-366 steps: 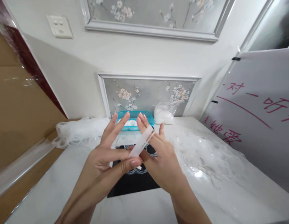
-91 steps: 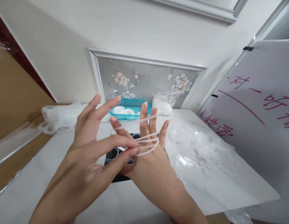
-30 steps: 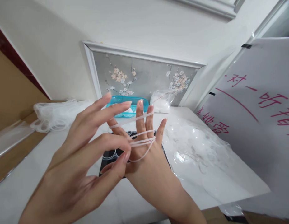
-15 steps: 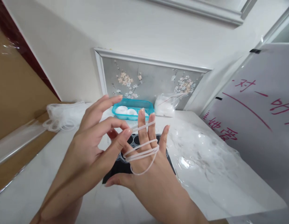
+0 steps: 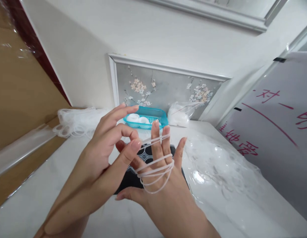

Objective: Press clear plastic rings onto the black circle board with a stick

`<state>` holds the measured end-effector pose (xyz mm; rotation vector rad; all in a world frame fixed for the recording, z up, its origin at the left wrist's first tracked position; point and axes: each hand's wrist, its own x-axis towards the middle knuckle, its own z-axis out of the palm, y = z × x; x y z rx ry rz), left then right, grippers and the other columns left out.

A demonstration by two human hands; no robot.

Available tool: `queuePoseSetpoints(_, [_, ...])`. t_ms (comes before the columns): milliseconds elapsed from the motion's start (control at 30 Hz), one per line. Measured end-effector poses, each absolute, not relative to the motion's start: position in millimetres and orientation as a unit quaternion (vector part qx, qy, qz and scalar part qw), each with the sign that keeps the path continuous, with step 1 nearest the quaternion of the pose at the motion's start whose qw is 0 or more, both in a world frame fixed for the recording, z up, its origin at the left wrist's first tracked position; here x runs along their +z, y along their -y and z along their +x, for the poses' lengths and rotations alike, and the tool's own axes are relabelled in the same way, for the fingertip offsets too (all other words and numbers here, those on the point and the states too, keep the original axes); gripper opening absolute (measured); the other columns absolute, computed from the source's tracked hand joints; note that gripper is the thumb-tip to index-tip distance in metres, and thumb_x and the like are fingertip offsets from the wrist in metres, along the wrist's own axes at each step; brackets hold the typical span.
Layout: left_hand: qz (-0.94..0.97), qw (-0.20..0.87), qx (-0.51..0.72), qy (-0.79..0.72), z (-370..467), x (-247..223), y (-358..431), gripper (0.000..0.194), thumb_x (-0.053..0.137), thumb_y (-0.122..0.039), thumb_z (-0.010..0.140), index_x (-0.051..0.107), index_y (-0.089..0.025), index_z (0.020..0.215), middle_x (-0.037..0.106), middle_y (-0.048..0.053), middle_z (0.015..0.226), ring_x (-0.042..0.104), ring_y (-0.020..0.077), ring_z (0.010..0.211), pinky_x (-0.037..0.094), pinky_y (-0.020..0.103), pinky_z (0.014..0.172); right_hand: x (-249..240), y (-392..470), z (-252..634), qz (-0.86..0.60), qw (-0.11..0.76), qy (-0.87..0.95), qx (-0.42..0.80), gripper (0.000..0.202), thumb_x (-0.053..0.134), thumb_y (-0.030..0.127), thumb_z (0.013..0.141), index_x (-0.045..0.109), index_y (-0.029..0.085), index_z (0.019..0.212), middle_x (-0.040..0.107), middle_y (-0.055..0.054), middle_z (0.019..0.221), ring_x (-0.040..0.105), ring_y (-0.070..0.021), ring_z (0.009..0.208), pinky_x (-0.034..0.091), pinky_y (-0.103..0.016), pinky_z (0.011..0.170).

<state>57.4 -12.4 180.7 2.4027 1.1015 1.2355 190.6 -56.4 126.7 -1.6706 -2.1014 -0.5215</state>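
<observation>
My right hand is held up with its fingers spread. Several turns of a thin white cord loop around its fingers and across the back of the hand, the lower turns hanging slack. My left hand pinches the cord between thumb and index finger, beside the right index finger. From that pinch, strands run tight across two raised fingers of the right hand. The left hand's other fingers are raised and bent. Under both hands lies a black mat with pale circle outlines, partly hidden.
Behind the hands stands a blue basket with white coils in it. Next to it is a clear bag of white stuff. A bundle of white loops lies left, clear plastic with rings right. A whiteboard borders the table.
Another strand now runs from the left hand's pinch across the right hand's raised fingers. The turns on the back of the hand have spread apart. The whole view has shifted slightly.
</observation>
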Motion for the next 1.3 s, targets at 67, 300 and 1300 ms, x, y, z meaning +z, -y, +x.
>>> queuePoseSetpoints(67, [0.815, 0.128, 0.420, -0.378, 56.0, 181.1, 11.6, 0.024, 0.039, -0.035, 0.099, 0.055, -0.026, 0.084, 0.051, -0.007, 0.144, 0.035, 0.0230, 0.143, 0.032, 0.037, 0.117, 128.5, 56.9, 190.0, -0.601, 0.201, 0.754, -0.175, 0.106, 0.064, 0.080, 0.068, 0.013, 0.045, 0.155, 0.013, -0.004, 0.166, 0.000, -0.0484, 0.149, 0.008, -0.082, 0.106])
queuePoseSetpoints(300, [0.813, 0.156, 0.431, -0.358, 51.3, 179.3, 6.6, 0.020, 0.048, -0.039, 0.095, 0.058, -0.027, 0.084, 0.053, -0.005, 0.142, 0.031, 0.0267, 0.145, 0.030, 0.044, 0.119, 129.9, 57.5, 188.6, -0.604, 0.192, 0.757, -0.158, 0.105, 0.069, 0.077, 0.065, 0.022, 0.044, 0.153, 0.017, -0.003, 0.165, 0.001, -0.0494, 0.149, 0.011, -0.082, 0.106])
queuePoseSetpoints(1300, [0.809, 0.336, 0.357, -0.325, 44.7, 186.4, -0.2, 0.024, 0.051, -0.040, 0.095, 0.072, -0.029, 0.095, 0.062, -0.001, 0.133, 0.054, 0.0276, 0.130, 0.056, 0.041, 0.096, 134.3, 74.7, 189.0, -0.567, 0.224, 0.764, -0.211, 0.112, 0.061, 0.090, 0.052, 0.021, 0.053, 0.151, 0.036, -0.010, 0.156, -0.014, -0.0458, 0.147, 0.017, -0.084, 0.105])
